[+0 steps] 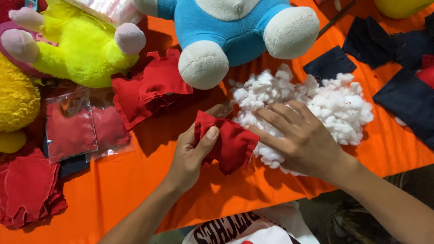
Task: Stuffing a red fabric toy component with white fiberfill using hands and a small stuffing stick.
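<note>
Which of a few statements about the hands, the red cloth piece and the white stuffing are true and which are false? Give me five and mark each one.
1. The left hand holds a red cloth piece in its grip. True.
2. The right hand rests on a pile of white stuffing. True.
3. The table cover is green. False: it is orange.
4. The blue and white plush toy lies beyond the stuffing, farther from the person. True.
5. The clear bags of red pieces lie to the right of the stuffing. False: they lie at the left, near the yellow plush toy.
</note>
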